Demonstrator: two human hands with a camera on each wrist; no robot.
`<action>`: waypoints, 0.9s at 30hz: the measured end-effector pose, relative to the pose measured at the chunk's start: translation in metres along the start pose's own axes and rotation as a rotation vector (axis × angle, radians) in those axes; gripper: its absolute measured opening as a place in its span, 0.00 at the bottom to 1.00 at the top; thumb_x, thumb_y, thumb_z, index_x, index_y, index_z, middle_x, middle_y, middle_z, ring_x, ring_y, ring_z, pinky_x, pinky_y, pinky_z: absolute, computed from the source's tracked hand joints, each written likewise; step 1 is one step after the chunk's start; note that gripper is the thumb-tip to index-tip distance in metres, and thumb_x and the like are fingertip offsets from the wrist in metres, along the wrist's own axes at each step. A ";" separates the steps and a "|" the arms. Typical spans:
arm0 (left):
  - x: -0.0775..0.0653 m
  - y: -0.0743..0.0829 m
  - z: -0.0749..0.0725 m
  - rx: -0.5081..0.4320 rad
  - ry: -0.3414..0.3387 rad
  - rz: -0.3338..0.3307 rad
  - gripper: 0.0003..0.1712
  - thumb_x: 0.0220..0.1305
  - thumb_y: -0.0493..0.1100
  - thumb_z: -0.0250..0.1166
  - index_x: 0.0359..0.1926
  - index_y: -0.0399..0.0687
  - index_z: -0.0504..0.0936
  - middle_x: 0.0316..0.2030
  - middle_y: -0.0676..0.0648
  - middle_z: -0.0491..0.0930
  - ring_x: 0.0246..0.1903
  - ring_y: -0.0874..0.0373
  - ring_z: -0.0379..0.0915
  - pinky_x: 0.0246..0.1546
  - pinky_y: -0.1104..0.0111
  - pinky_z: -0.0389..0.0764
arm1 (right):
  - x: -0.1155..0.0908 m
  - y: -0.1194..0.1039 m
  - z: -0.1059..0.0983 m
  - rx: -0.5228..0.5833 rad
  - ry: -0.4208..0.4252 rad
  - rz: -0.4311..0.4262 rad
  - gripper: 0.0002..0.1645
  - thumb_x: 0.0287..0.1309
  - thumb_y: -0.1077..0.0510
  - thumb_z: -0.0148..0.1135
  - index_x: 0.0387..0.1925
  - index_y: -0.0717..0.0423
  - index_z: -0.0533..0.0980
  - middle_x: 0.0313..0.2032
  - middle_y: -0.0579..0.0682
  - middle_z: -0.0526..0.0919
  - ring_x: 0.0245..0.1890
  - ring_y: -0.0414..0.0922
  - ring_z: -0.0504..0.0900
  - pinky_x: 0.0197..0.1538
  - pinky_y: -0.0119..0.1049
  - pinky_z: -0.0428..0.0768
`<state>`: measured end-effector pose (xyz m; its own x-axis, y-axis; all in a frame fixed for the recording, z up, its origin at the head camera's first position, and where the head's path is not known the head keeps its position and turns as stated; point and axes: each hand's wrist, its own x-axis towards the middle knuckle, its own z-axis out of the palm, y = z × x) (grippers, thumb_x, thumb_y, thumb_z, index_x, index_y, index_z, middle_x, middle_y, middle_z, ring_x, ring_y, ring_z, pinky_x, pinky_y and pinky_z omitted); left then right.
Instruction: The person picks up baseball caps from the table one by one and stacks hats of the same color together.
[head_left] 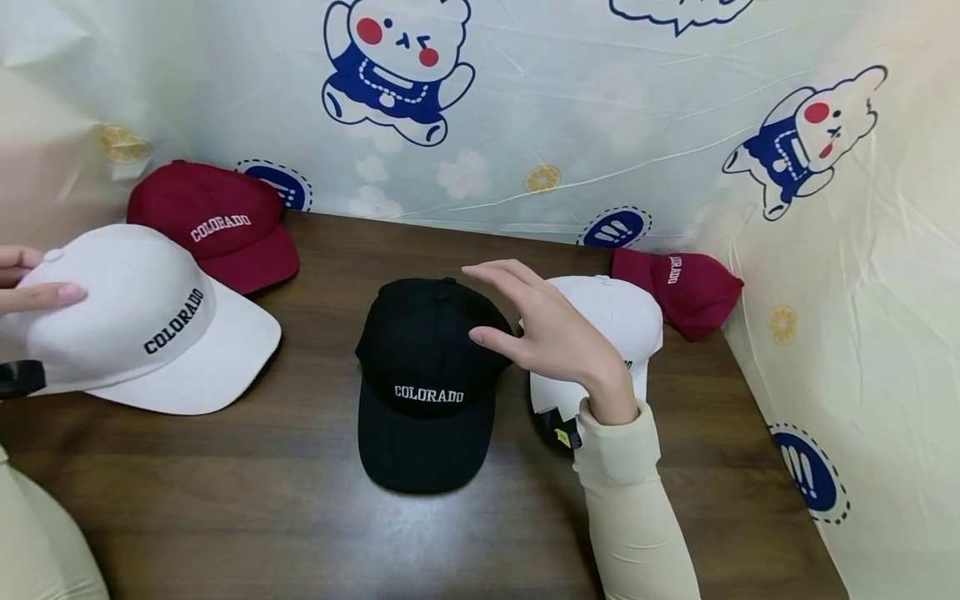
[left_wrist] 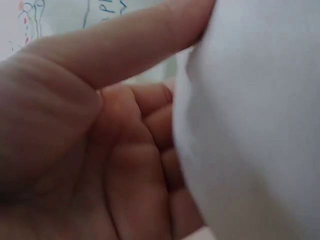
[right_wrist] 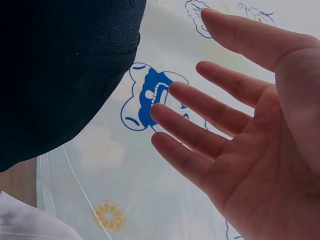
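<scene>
At the left, a white baseball cap (head_left: 112,300) lettered COLORADO lies with its brim toward the right. My left hand (head_left: 37,292) holds the back of its crown, thumb on the fabric; the left wrist view has the white cloth (left_wrist: 255,120) against the thumb and fingers. A black baseball cap (head_left: 431,350) sits mid-table, brim toward me. Over its right side hovers my right hand (head_left: 551,329), thumb and fingers spread. In the right wrist view, a gap separates those fingers from the black cap (right_wrist: 65,70). Behind the right hand is a second white cap (head_left: 611,312), partly hidden.
A maroon cap (head_left: 210,221) stands behind the left white cap, near the back wall. Another maroon cap (head_left: 693,292) lies in the right back corner. A printed sheet (head_left: 495,108) covers the walls behind the brown table (head_left: 300,508).
</scene>
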<state>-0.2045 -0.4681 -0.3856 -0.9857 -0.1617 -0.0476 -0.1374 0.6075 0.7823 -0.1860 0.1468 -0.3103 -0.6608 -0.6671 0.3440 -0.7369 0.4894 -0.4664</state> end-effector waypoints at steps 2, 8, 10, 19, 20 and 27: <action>0.005 0.006 -0.002 -0.004 -0.039 0.024 0.15 0.60 0.45 0.67 0.38 0.68 0.68 0.20 0.68 0.76 0.16 0.64 0.73 0.14 0.71 0.74 | -0.001 0.000 -0.001 0.004 -0.006 0.020 0.38 0.60 0.47 0.64 0.68 0.37 0.59 0.63 0.38 0.63 0.48 0.34 0.67 0.32 0.33 0.76; 0.000 0.047 0.006 -0.010 -0.081 0.108 0.14 0.62 0.41 0.66 0.40 0.67 0.71 0.20 0.64 0.79 0.16 0.60 0.75 0.13 0.68 0.75 | -0.001 0.001 -0.002 -0.002 -0.007 0.040 0.38 0.60 0.46 0.64 0.68 0.36 0.59 0.64 0.38 0.62 0.50 0.34 0.67 0.31 0.32 0.75; -0.005 0.060 0.010 -0.030 -0.076 0.127 0.13 0.62 0.40 0.66 0.40 0.66 0.73 0.21 0.64 0.80 0.16 0.61 0.76 0.13 0.68 0.76 | -0.001 0.002 -0.002 -0.009 -0.001 0.033 0.38 0.60 0.46 0.64 0.68 0.37 0.59 0.65 0.39 0.62 0.53 0.35 0.66 0.37 0.34 0.76; -0.018 0.114 0.020 -0.023 -0.026 0.246 0.11 0.61 0.39 0.66 0.41 0.59 0.76 0.22 0.67 0.79 0.17 0.64 0.76 0.13 0.73 0.75 | -0.002 0.002 -0.003 -0.028 0.024 0.017 0.38 0.60 0.47 0.64 0.68 0.38 0.59 0.64 0.39 0.62 0.62 0.35 0.60 0.60 0.40 0.68; -0.021 0.120 0.021 -0.041 -0.025 0.259 0.10 0.62 0.39 0.66 0.41 0.58 0.76 0.23 0.67 0.80 0.17 0.64 0.76 0.14 0.73 0.75 | -0.002 0.002 -0.003 -0.028 0.027 0.015 0.38 0.60 0.47 0.64 0.68 0.38 0.60 0.64 0.39 0.62 0.62 0.35 0.60 0.60 0.40 0.69; -0.041 0.154 0.032 -0.278 -0.016 0.394 0.16 0.57 0.25 0.63 0.45 0.43 0.79 0.30 0.60 0.84 0.22 0.67 0.78 0.19 0.77 0.76 | 0.001 0.000 -0.003 -0.018 0.062 -0.019 0.37 0.60 0.48 0.64 0.68 0.40 0.60 0.64 0.40 0.64 0.62 0.36 0.62 0.60 0.41 0.68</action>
<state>-0.1881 -0.3431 -0.2831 -0.9592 0.0528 0.2779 0.2761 0.3892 0.8788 -0.1871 0.1480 -0.3079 -0.6542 -0.6403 0.4025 -0.7511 0.4875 -0.4452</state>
